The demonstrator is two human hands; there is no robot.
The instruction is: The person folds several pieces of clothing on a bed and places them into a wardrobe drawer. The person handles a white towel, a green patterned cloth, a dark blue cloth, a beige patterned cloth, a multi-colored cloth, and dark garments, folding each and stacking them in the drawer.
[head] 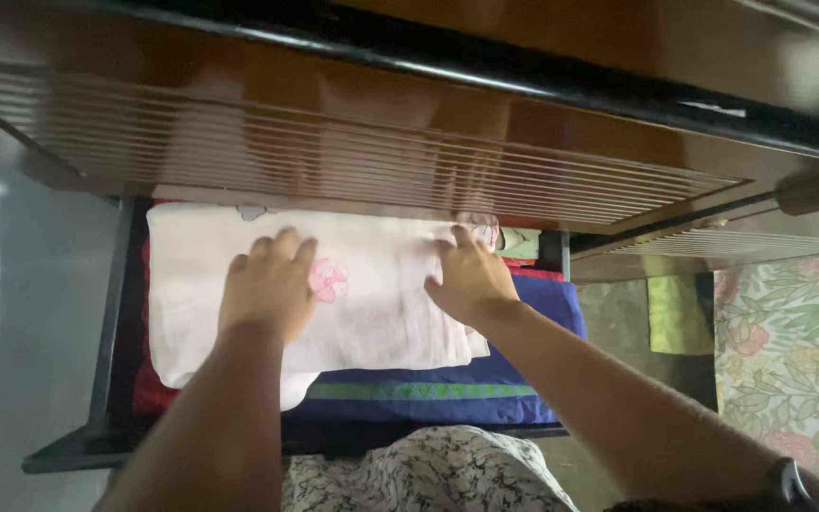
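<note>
A folded pale pink cloth (372, 313) with a pink flower motif lies on top of a stack inside an open dark drawer (106, 341). My left hand (269, 284) rests flat on the cloth's left part, fingers pointing into the drawer. My right hand (469, 277) presses flat on the cloth's right end, fingers spread. Under it lies a folded blue cloth (447, 389) with a green band, and a red cloth (149, 393) shows at the left edge.
A glossy brown wooden cabinet front (381, 142) with ribbed grooves overhangs the drawer. A floral sheet (789, 351) lies at the right. A yellow-green cloth (675, 313) sits beside it. My patterned garment (428, 474) shows at the bottom.
</note>
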